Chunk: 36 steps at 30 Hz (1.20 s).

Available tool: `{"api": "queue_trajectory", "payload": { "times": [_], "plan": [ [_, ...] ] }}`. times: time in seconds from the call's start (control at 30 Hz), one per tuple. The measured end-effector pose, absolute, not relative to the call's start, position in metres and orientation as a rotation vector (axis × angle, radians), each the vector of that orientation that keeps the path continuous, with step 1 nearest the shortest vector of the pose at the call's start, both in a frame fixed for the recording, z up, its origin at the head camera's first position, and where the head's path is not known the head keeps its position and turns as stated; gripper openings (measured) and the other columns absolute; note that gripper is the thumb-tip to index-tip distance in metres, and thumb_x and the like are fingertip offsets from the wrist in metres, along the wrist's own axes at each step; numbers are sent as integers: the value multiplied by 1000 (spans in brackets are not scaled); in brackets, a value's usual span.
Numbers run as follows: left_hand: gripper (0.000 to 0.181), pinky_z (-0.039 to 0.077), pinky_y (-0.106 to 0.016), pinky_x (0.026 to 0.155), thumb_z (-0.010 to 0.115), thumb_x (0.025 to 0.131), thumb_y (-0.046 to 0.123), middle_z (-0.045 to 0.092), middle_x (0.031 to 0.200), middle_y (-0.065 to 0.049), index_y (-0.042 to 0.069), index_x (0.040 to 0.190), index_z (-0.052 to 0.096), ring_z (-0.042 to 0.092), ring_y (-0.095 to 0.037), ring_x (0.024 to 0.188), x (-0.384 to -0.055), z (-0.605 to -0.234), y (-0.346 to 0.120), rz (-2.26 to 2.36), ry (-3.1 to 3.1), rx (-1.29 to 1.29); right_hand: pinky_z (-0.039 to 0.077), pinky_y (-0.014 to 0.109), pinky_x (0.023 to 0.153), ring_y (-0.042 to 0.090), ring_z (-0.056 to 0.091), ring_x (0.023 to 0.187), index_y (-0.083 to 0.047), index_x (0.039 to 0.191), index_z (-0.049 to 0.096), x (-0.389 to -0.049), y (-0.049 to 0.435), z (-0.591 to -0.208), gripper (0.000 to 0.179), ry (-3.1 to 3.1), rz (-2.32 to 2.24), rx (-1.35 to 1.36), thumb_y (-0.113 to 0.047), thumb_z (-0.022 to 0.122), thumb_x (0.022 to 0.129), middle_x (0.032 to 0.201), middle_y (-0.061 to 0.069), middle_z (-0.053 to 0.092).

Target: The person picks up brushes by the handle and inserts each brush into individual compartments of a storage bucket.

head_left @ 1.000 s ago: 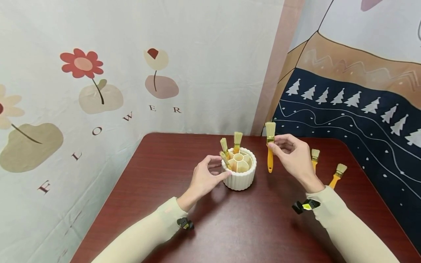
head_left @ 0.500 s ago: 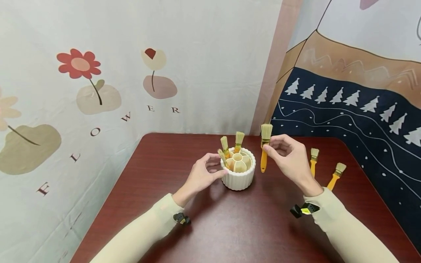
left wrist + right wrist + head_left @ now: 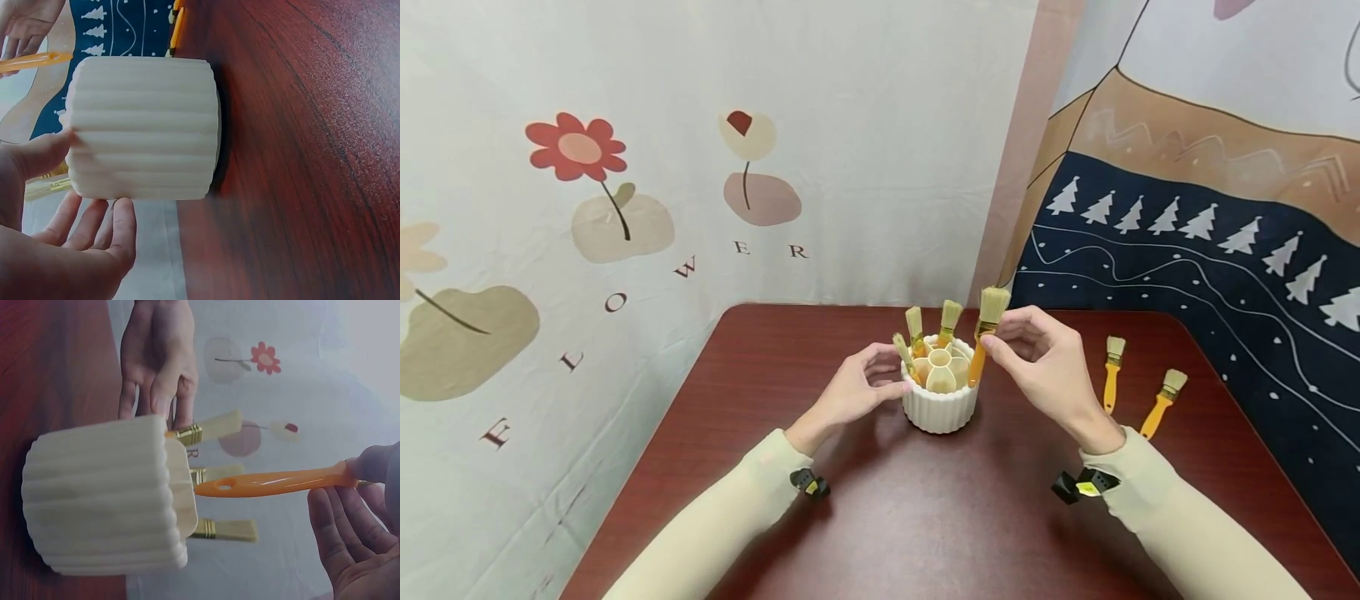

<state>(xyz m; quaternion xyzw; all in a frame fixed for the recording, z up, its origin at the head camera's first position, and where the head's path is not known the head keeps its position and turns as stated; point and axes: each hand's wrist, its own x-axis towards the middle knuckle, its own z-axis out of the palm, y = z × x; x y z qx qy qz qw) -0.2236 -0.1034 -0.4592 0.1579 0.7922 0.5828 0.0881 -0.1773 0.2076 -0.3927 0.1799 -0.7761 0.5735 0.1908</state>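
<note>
A white ribbed round holder (image 3: pixel 940 412) with petal-shaped compartments stands upright on the table. Three paintbrushes sit in its left and back compartments, bristles up; one of them is a paintbrush (image 3: pixel 951 319) at the back. My left hand (image 3: pixel 848 390) holds the holder's left side, its thumb at the rim and its fingers along the wall, as the left wrist view shows. Between thumb and fingers, my right hand (image 3: pixel 1051 371) pinches a paintbrush (image 3: pixel 978 360) with an orange handle, bristles up. In the right wrist view, its handle end (image 3: pixel 226 486) is beside the holder's rim.
Two more paintbrushes lie on the right of the dark red table (image 3: pixel 925 533): one paintbrush (image 3: pixel 1112 375) nearer the hand, another paintbrush (image 3: pixel 1163 404) farther right. A printed flower curtain (image 3: pixel 865 167) hangs behind the table, and a mountain-patterned cloth (image 3: pixel 1195 250) hangs at the right.
My right hand has moved left with the paintbrush, bringing its handle from beside the holder to its right rim. My left hand stays at the holder.
</note>
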Motion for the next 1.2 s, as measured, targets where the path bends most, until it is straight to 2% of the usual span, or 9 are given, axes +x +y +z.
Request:
{"api": "queue_trajectory", "payload": {
  "times": [0.17, 0.37, 0.7, 0.9, 1.2],
  "plan": [
    [62, 61, -55, 125, 91, 101, 11, 70, 160, -24, 0, 156, 65, 70, -45, 149, -224, -459, -105, 1743, 2347, 469, 69, 17, 94, 3, 81, 99, -2, 126, 76, -176, 201, -392, 28, -2202, 1605, 524, -3, 90, 101, 114, 17, 84],
    [64, 59, -59, 127, 91, 101, 12, 69, 161, -24, -1, 157, 64, 69, -46, 150, -223, -459, -104, 1747, 2343, 465, 69, 17, 92, 3, 82, 98, -1, 124, 76, -178, 194, -396, 27, -2187, 1626, 559, 0, 90, 100, 111, 19, 85],
    [61, 61, -56, 126, 90, 101, 9, 70, 160, -25, -2, 156, 64, 70, -45, 149, -224, -460, -104, 1773, 2322, 482, 70, 19, 92, 3, 83, 99, -2, 123, 77, -182, 185, -405, 28, -2163, 1620, 630, 2, 90, 99, 111, 19, 86],
    [62, 61, -57, 126, 90, 101, 10, 70, 160, -25, -2, 156, 64, 70, -45, 149, -224, -460, -105, 1773, 2322, 484, 69, 18, 92, 5, 83, 96, -5, 119, 77, -185, 184, -411, 25, -2218, 1565, 650, 1, 91, 100, 109, 15, 87],
    [62, 60, -59, 126, 91, 101, 9, 70, 160, -25, -2, 156, 65, 70, -45, 148, -223, -460, -105, 1782, 2312, 483, 70, 21, 95, 8, 85, 100, -12, 119, 79, -188, 181, -422, 26, -2297, 1557, 669, -1, 92, 99, 111, 6, 89]
  ]
}}
